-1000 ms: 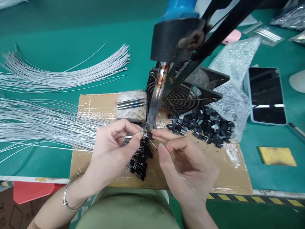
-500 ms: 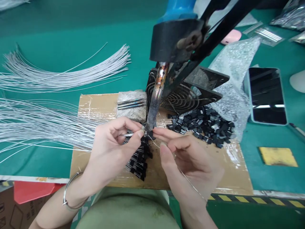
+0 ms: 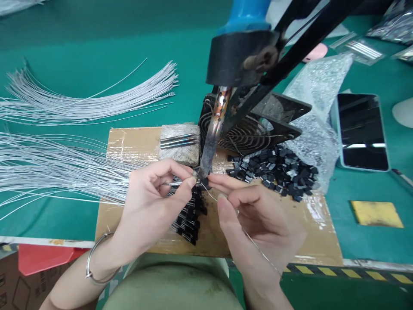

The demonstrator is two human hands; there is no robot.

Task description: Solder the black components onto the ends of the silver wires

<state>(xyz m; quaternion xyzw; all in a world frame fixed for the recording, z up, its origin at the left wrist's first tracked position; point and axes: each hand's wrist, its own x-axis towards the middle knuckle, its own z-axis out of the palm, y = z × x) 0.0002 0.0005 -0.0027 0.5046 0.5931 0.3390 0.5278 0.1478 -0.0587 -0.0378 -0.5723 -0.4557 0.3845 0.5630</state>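
Observation:
A soldering iron (image 3: 215, 129), blue and black above its metal barrel, hangs on a stand with its tip down between my hands. My left hand (image 3: 151, 211) is closed in a pinch on a thin grey wire (image 3: 174, 183), its end at the tip. With thumb and fingers closed, my right hand (image 3: 261, 219) grips thin solder wire (image 3: 211, 196), which runs back across the palm. Its outstretched fingertips touch a small dark piece at the tip, mostly hidden. Below my left fingers lie wires ending in black connectors (image 3: 190, 224).
Loose black connectors (image 3: 274, 172) are heaped on the cardboard (image 3: 309, 232), beside a fan (image 3: 245, 129). Grey wire bundles (image 3: 97, 101) spread leftward. A pad with metal rods (image 3: 179, 150) stands behind my left hand. Rightward lie a phone (image 3: 363, 129) and a yellow sponge (image 3: 377, 213).
The whole view has shifted very slightly. Both hands keep the same pose at the iron's tip, with the solder wire still touching there.

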